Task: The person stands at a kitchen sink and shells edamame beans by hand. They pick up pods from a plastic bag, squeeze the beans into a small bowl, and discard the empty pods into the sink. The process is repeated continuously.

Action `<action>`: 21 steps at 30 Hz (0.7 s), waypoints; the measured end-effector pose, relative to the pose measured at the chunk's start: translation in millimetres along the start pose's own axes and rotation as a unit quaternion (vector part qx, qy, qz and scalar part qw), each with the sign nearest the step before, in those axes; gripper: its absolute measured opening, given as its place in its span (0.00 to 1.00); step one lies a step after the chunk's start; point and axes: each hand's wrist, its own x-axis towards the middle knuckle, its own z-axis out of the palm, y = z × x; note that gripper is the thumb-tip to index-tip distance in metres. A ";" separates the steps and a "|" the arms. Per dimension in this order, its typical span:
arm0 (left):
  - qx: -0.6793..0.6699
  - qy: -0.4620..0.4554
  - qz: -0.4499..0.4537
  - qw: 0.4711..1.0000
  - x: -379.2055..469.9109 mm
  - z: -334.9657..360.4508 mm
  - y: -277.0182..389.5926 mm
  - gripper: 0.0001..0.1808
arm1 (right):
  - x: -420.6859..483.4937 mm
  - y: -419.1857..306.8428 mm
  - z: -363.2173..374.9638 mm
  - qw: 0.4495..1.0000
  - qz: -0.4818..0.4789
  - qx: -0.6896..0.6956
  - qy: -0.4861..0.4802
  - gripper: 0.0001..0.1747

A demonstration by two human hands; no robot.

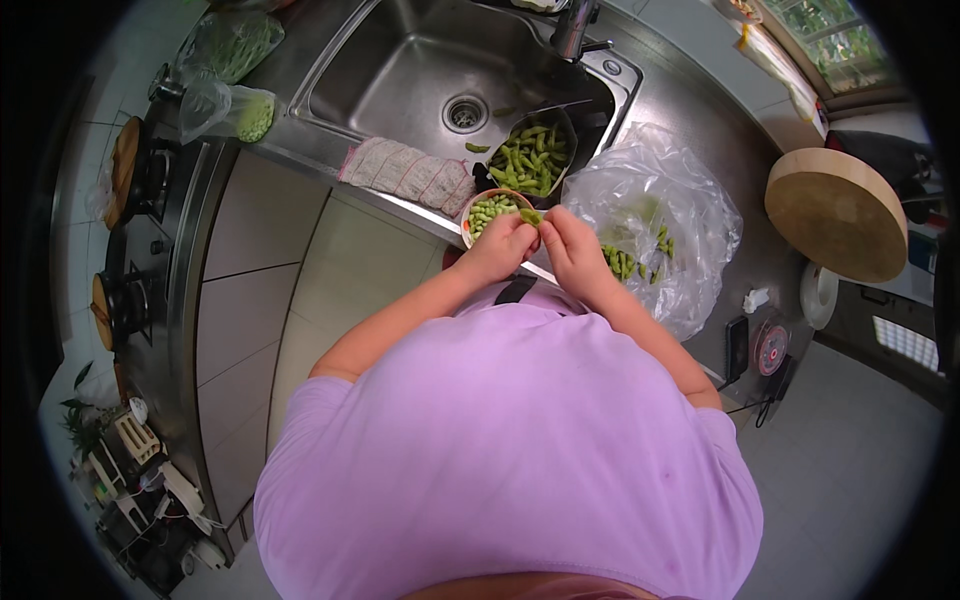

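Between my two hands, a green soybean pod [531, 217] is pinched by the fingertips. My left hand [502, 244] grips it from the left, over the near edge of a small bowl of shelled green beans [491, 211]. My right hand [571, 247] holds the pod's right end. Behind the hands, a dark container heaped with soybean pods [531, 159] rests at the sink's near right corner. A large clear plastic bag [694, 217] with more pods in it lies on the counter to the right.
A folded cloth [409, 174] lies along the front rim of the steel sink [360, 82]; loose pods lie inside. Bags of green beans [256, 116] and greens [232, 46] stand left. On the right are a round wooden board [836, 214] and a black phone-like object [736, 347].
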 end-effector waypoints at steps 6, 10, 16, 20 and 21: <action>-0.227 -0.007 -0.138 0.964 -0.2 0.9 -8.6 0.12 | -2.6 5.7 1.0 0.968 -0.165 -0.189 -0.004 0.03; -0.293 -0.051 -0.182 0.937 -1.4 -5.3 -19.0 0.10 | -7.1 10.1 4.9 0.963 -0.188 -0.191 -0.016 0.05; -0.095 0.041 -0.131 0.986 2.3 -20.6 -6.9 0.08 | 17.9 11.0 4.2 0.989 0.011 -0.124 0.075 0.11; 0.283 0.064 0.071 0.954 6.2 -38.5 -10.9 0.11 | 39.0 12.2 -9.0 0.983 0.149 0.076 0.077 0.17; 0.330 0.061 0.109 0.936 5.9 -39.9 -10.1 0.11 | 35.4 0.8 -16.7 0.977 0.156 0.134 0.060 0.18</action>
